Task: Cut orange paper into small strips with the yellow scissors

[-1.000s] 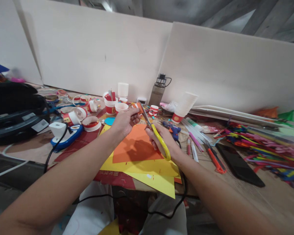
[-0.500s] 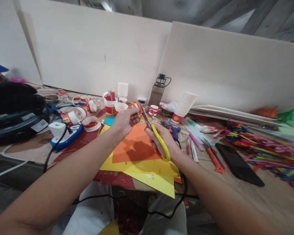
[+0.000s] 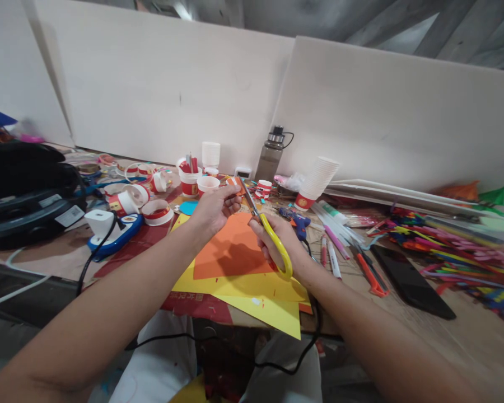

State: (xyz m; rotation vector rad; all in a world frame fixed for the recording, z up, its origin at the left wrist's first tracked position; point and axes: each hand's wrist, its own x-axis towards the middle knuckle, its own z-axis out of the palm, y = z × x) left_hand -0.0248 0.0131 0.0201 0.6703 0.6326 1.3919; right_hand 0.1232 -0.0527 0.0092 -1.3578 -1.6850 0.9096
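Observation:
Between the fingertips of my left hand [image 3: 219, 208] is a small piece of orange paper [image 3: 236, 183], partly hidden by the fingers. My right hand [image 3: 277, 238] grips a pair of scissors with yellow handles [image 3: 277, 246], its blades pointing up and away beside the orange piece. Whether the blades touch the paper I cannot tell. Below both hands, an orange sheet [image 3: 218, 257] lies on top of yellow sheets [image 3: 273, 316], with small orange scraps on the yellow.
Cut paper cups [image 3: 157, 212] and a blue power strip [image 3: 126, 235] lie on the left. At the back stand a water bottle [image 3: 270, 157] and stacked cups [image 3: 317, 182]. A glue gun [image 3: 300, 221], markers [image 3: 332, 258], an orange cutter [image 3: 372, 274] and a phone [image 3: 411, 282] are to the right.
Both hands, the scissors and the orange piece stay nearly in place. The view has shifted very slightly.

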